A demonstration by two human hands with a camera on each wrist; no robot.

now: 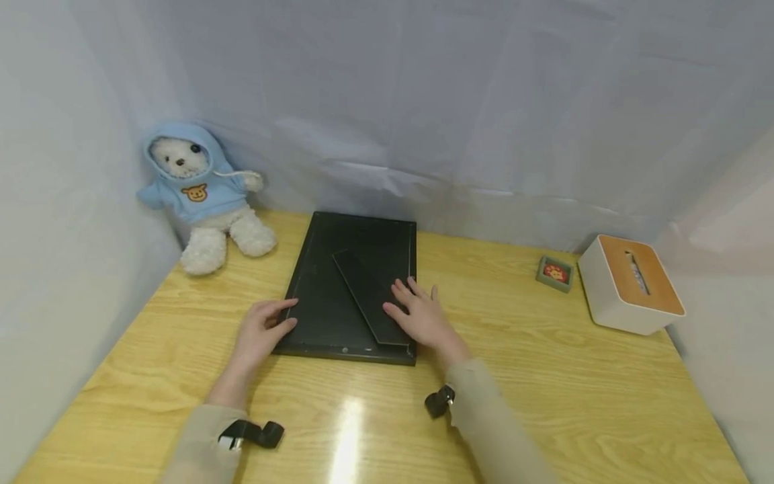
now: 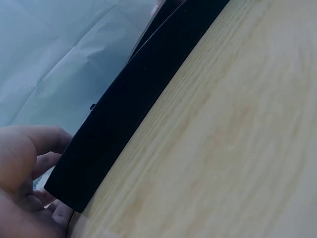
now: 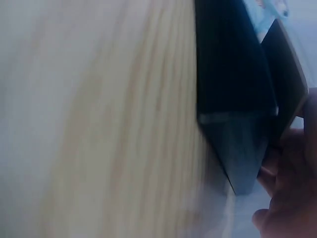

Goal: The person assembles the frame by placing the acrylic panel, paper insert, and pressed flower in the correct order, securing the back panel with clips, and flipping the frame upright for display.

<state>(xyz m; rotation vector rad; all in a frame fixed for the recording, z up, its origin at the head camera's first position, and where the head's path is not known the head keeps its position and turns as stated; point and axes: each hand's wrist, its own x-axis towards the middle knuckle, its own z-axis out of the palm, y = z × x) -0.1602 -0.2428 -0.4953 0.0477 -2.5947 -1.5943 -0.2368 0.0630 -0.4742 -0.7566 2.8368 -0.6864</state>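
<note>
A flat black box (image 1: 314, 282) lies on the table with its short side toward me. My left hand (image 1: 259, 336) grips its left edge, index finger and thumb at the top rim; the left wrist view shows other fingers bent around the box's side (image 2: 114, 109). A long dark strip-shaped panel (image 1: 363, 296) lies slantwise over the box. My right hand (image 1: 423, 323) holds the panel by its right edge, with the thumb against it and the fingers beyond. From the right wrist view, the panel (image 3: 285, 74) tilts up beside the box's side wall (image 3: 233, 64).
At the back left a white plush toy (image 1: 205, 249) in a blue hoodie leans against the cloth backdrop. A white tissue box (image 1: 611, 302) with a wooden top stands at the right, beside a small green-framed item (image 1: 555, 273). All rest on the wood-grain table (image 1: 514, 323).
</note>
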